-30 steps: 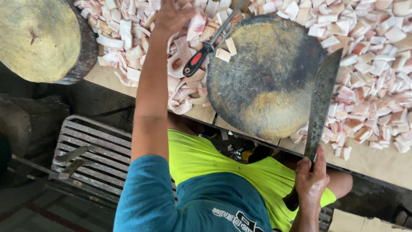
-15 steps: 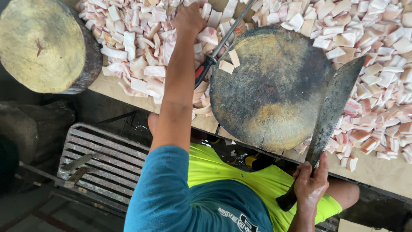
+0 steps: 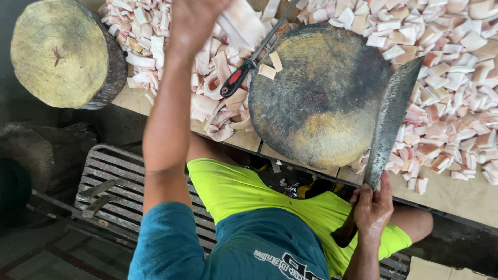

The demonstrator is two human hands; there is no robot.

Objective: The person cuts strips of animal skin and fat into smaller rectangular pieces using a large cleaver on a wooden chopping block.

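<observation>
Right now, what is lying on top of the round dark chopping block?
Two small pale meat pieces lie at the edge of the round chopping block; the cleaver in the right hand overlaps its right rim, hiding that part.

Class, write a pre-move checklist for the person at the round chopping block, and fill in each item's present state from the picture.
1. Right hand grips cleaver handle: ok.
2. Cleaver blade rests at the chopping block edge, not raised: ok.
3. Left hand has hold of a pale meat strip: ok.
4. Block surface bare but for two small pieces: ok.
5. Sharpening steel clear of the block: not ok, it touches the rim.
</observation>
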